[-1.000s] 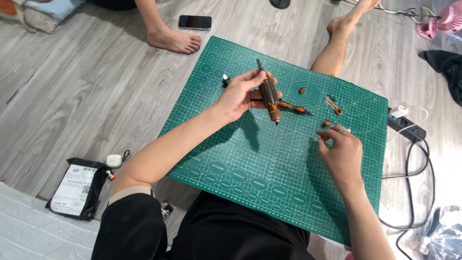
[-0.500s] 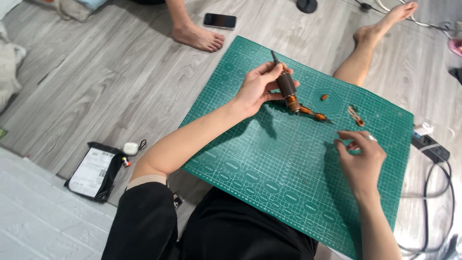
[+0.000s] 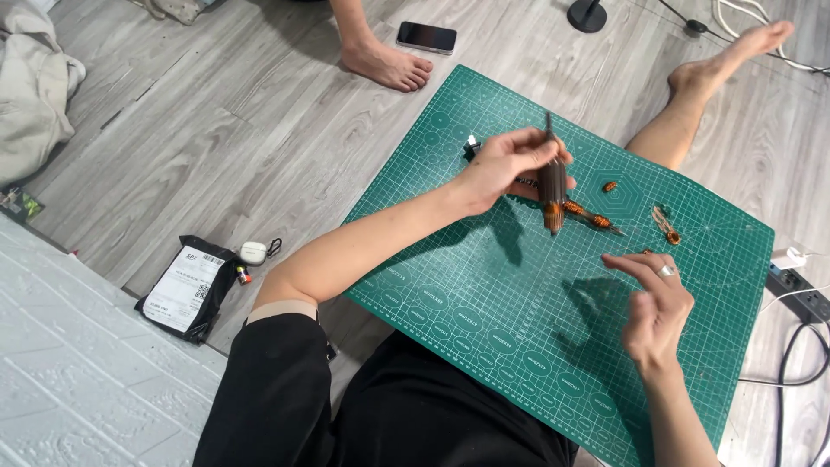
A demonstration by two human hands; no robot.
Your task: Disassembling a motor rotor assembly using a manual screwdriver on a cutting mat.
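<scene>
Right now the left hand [image 3: 506, 164] is pinching a dark tool [image 3: 552, 186] upright near the mat's [image 3: 484, 303] far edge, while the right hand [image 3: 657, 311] is hovering loosely spread, empty, nearer its right edge.

Bright even indoor light, soft hand shadows on the green mat [image 3: 484, 346]; sharp focus, slight wide-angle edge distortion

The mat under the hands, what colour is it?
Green mat with pale grid lines, head view.

The left hand [image 3: 506, 164] covers the upper middle of the dark tool [image 3: 552, 183], so its grip is hidden. The small orange parts [image 3: 610, 187] are too tiny to identify. The picture's right edge cuts off the power strip [image 3: 800, 294].
</scene>
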